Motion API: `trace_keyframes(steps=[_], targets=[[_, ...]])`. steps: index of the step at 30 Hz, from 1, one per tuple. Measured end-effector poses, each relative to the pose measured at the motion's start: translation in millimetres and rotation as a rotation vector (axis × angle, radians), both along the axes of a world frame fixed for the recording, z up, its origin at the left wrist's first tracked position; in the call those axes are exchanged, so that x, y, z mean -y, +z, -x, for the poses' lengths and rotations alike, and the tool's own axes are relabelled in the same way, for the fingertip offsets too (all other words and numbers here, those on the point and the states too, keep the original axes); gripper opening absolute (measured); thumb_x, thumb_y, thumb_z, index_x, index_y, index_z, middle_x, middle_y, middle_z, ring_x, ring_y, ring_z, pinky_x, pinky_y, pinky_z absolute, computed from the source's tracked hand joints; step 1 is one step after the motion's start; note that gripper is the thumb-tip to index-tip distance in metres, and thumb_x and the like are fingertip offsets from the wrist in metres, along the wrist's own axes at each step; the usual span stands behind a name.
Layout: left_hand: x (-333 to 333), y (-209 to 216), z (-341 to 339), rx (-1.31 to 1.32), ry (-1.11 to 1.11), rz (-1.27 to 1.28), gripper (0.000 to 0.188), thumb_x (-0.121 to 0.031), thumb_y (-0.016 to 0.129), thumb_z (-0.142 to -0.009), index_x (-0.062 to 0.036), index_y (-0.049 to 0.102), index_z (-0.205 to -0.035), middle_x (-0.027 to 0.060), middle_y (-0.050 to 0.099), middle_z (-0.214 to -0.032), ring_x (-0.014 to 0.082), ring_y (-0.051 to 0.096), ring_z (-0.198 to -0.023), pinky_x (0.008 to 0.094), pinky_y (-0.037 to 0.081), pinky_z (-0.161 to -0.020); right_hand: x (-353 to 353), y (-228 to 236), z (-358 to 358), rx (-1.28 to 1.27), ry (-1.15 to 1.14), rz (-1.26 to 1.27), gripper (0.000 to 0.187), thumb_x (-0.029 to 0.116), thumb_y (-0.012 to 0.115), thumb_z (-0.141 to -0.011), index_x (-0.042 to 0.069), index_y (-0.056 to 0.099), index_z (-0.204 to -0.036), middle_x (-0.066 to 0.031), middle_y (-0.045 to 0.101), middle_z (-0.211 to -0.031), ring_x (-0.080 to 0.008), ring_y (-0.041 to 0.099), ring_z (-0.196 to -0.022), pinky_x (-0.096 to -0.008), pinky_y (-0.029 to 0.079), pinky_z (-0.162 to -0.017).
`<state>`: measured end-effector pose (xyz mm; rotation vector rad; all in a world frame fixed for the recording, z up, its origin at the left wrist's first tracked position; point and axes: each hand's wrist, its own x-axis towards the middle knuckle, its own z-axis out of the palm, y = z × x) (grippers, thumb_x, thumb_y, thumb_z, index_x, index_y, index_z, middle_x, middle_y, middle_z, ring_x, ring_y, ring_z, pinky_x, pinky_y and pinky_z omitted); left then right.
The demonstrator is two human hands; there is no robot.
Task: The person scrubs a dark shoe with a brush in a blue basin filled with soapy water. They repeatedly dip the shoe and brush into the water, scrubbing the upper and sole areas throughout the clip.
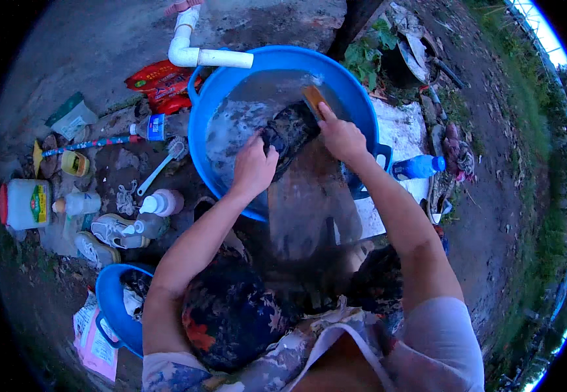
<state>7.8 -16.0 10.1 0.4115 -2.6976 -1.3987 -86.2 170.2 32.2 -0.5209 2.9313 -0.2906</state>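
A large blue tub (283,53) of cloudy, sudsy water stands before me. A brown board (309,202) slopes from its near side into the water. On the board's upper end lies a dark, wet item (290,134), a shoe or bunched cloth; I cannot tell which. My left hand (255,164) is closed on its left end. In my right hand (343,136) is a wooden scrubbing brush (314,101), held at the item's upper right end. The brush's bristles are hidden.
A white pipe (211,57) juts over the tub's far rim. At left are a white-handled brush (156,173), pale sneakers (113,232), several bottles and a smaller blue basin (118,300). A blue bottle (417,167) lies right of the tub.
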Motion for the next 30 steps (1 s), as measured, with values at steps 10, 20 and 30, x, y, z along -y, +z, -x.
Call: trace_keyframes(steps=[10,20,30], targets=[[-1.8,-15.1,-2.5,-0.171,0.071,0.073,0.033,-0.021,0.05,-0.088,0.0048,0.053,-0.109,0.0256,0.058,-0.105,0.042,0.054,-0.098,0.0454,0.043,-0.084,10.5,2.0,-8.5,-0.013,0.06,-0.127,0.052,0.029,0.051,-0.089,0.026,0.033,-0.138,-0.0216,0.064,-0.081,-0.039,0.063,-0.072,-0.049,0.051,-0.063],[3.2,-2.4,-2.1,0.018,0.026,0.011,0.028,-0.016,0.05,-0.086,0.0051,0.054,-0.104,0.0251,0.057,-0.101,0.0412,0.055,-0.095,0.0463,0.043,-0.083,-2.5,-16.8,1.7,-0.107,0.068,-0.134,0.053,0.035,0.05,-0.089,0.032,0.031,-0.139,-0.0187,0.061,-0.074,-0.0389,0.063,-0.068,-0.048,0.052,-0.059],[1.9,-15.7,-6.6,-0.032,0.082,0.012,0.029,-0.018,0.05,-0.087,0.0039,0.054,-0.106,0.0258,0.057,-0.101,0.0423,0.055,-0.093,0.0474,0.043,-0.082,14.1,13.4,-32.8,0.119,0.104,-0.14,0.05,0.028,0.047,-0.091,0.027,0.033,-0.139,-0.0205,0.065,-0.086,-0.0386,0.064,-0.073,-0.049,0.051,-0.065]])
